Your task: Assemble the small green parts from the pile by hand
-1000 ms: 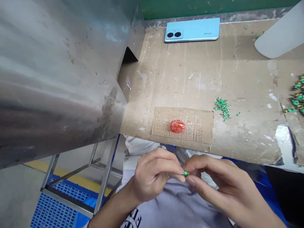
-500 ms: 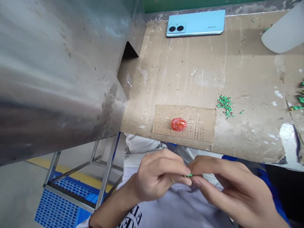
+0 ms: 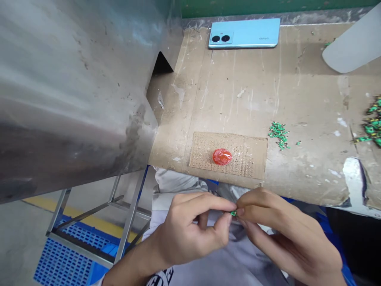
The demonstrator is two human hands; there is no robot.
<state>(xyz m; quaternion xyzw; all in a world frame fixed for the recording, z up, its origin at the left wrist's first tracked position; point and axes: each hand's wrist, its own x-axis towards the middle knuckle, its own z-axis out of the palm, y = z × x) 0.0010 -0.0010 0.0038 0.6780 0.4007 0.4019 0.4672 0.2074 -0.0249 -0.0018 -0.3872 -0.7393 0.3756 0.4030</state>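
Note:
Close to my body, just below the bench edge, both hands meet at the fingertips. Between them shows a tiny green piece point(image 3: 233, 213), too small to name by kind. My left hand point(image 3: 196, 230) pinches it between thumb and index finger. From the other side, my right hand point(image 3: 285, 234) closes its thumb and fingers on it, hiding part of it. On the bench ahead, a glossy red oval lump point(image 3: 222, 157) sits on a cardboard strip point(image 3: 258, 159) marked with many small dents. To its right lies a small heap of similar green pieces point(image 3: 278, 133).
A larger pile of green and yellowish pieces point(image 3: 373, 123) lies at the right edge. A light blue phone point(image 3: 247, 33) rests at the back, a white rounded object point(image 3: 351, 43) at back right. Sheet metal point(image 3: 74, 99) walls the left side, above a metal-framed stand point(image 3: 133, 214).
My left thumb has drawn back and bent, and the green piece has turned between the fingertips. The view has shifted slightly, bringing more of the right-hand pile into sight.

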